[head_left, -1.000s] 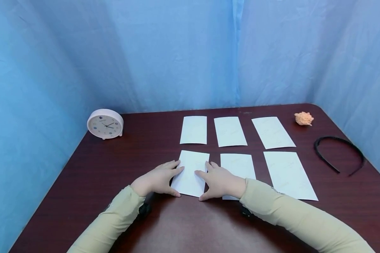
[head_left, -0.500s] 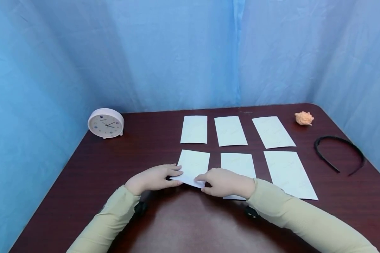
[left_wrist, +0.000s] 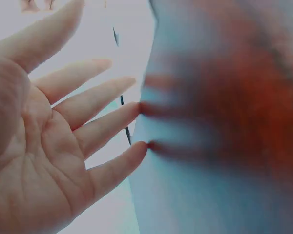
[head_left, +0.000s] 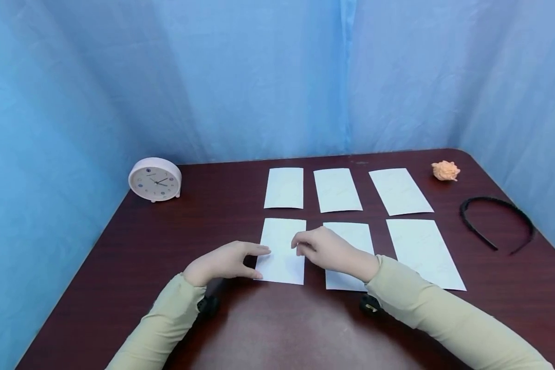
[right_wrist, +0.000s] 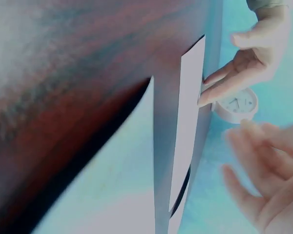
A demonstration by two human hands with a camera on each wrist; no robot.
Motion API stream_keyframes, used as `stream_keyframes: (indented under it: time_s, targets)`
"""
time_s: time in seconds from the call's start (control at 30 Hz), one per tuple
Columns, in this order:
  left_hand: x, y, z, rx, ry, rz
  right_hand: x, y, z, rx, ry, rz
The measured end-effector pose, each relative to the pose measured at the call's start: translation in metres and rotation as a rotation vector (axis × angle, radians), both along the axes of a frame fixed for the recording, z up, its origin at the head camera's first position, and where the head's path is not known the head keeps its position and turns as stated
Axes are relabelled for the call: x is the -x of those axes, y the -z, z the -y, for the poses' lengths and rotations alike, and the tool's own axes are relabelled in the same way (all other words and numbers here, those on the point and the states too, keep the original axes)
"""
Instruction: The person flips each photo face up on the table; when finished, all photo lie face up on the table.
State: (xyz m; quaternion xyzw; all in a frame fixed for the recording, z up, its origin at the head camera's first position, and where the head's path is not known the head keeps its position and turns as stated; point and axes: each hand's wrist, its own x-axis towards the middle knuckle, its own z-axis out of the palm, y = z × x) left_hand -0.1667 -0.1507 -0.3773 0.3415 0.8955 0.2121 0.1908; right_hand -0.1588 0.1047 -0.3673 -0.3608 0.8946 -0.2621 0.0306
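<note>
A blank white paper sheet point(head_left: 281, 267) lies at the left of the front row on the dark table. My left hand point(head_left: 228, 261) rests at its left edge, fingers straight and thumb near the lower corner. In the left wrist view the same hand point(left_wrist: 53, 146) shows spread fingers and a bare palm. My right hand point(head_left: 330, 249) hovers by the sheet's right edge, overlapping the neighbouring sheet point(head_left: 351, 236) in the head view. Blurred in the right wrist view, that hand point(right_wrist: 273, 180) has loosely bent fingers and holds nothing.
More white sheets lie in two rows, including a back-left sheet point(head_left: 284, 187) and a front-right sheet point(head_left: 423, 252). A round white clock point(head_left: 154, 180) stands at the back left. A peach flower-like piece point(head_left: 445, 170) and a black headband point(head_left: 497, 199) lie at the right.
The front-left sheet, tilted with its near edge raised half a second ago, now lies flatter. My right hand has let go of its edge and risen away; my left hand stays at the left edge.
</note>
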Motion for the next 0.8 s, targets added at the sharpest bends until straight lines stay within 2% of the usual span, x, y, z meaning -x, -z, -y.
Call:
stream_keyframes:
  time_s: [0.07,0.13,0.37,0.53,0.67,0.8]
  targets:
    - [-0.001,0.001,-0.002,0.027,0.017,-0.047,0.001,0.0,0.0,-0.044,-0.002,-0.011]
    - [-0.001,0.002,-0.004,0.051,0.008,-0.056,0.002,0.001,0.0,-0.09,0.004,-0.007]
    - [-0.005,0.007,-0.007,0.086,-0.021,-0.031,0.0,0.007,0.003,-0.222,0.097,0.172]
    - [-0.005,0.009,-0.01,0.101,-0.014,-0.057,-0.004,0.008,0.005,-0.239,0.044,0.219]
    - [-0.004,0.008,-0.011,0.109,0.004,-0.098,-0.008,0.007,0.006,-0.254,-0.016,0.202]
    - [-0.004,0.007,-0.011,0.124,0.027,-0.121,-0.011,0.007,0.008,-0.284,-0.036,0.183]
